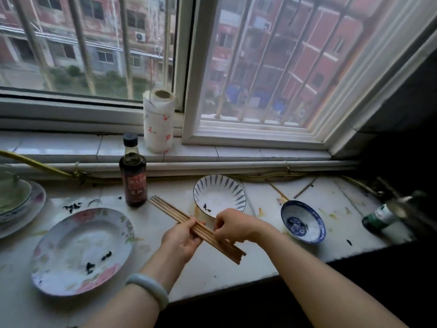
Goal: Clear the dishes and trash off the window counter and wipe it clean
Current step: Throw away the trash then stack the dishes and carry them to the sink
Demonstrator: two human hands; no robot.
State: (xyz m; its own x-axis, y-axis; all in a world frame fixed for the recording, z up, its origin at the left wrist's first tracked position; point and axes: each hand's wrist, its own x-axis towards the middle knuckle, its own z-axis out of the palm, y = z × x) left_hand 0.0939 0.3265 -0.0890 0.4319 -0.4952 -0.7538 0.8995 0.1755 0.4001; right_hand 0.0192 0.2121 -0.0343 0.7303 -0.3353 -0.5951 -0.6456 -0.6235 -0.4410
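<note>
Left hand [182,237], right hand [234,224]: chopsticks [175,213] bundled; clearing judged barely begun.
Bundle was gripped by curled fingers of both hands above the counter [236,263]; floral plate [80,252] at 8 o'clock, striped bowl [220,197] at 12, blue bowl [302,224] at 3 were uncleared, stains unwiped.

A pale, stained table [212,268] runs beneath a window. Left of the left grip [182,240] lies a floral plate [80,249] dotted with dark scraps. Farther left, stacked dishes [21,204] sit at the frame's edge. Beyond that grip stands an upright dark sauce bottle [133,171]. Just behind the right grip [233,224] sits a white bowl with blue leaf marks [220,192]. To this grip's right is a blue-patterned bowl [302,221], then, well apart, a green can [378,217] on its side. Yellowish smears mark the surface between them.
</note>
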